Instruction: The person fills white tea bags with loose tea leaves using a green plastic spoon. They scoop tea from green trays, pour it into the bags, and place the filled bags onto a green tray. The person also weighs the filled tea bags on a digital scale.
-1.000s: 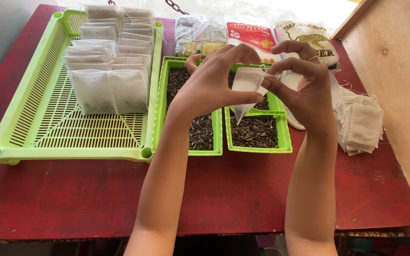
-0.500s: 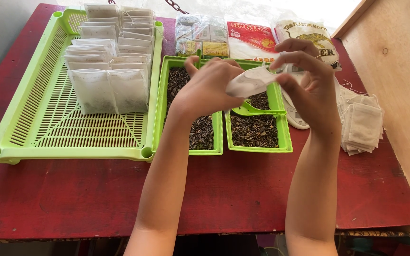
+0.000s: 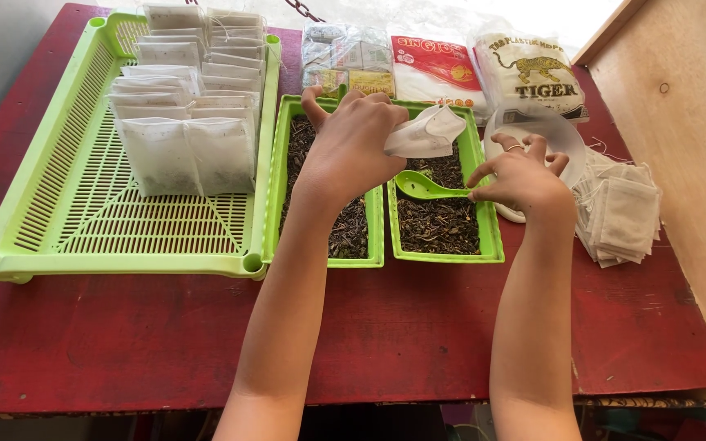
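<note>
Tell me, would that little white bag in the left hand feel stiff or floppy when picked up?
Probably floppy: the bag sags and creases where the left hand pinches it. Likely very light too, since it looks thin and flat like the empty bags stacked at right. It seems unlikely to slip, as its surface looks like matte paper or cloth, though that is hard to tell.

Left hand (image 3: 351, 143) pinched shut; right hand (image 3: 518, 175) fingers spread, pinching.

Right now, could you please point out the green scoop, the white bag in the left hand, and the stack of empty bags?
Green scoop (image 3: 415, 184), head view, on its bowl.
White bag (image 3: 428, 133), head view, mid-face.
Stack of empty bags (image 3: 627, 214), head view, top bag.
</note>
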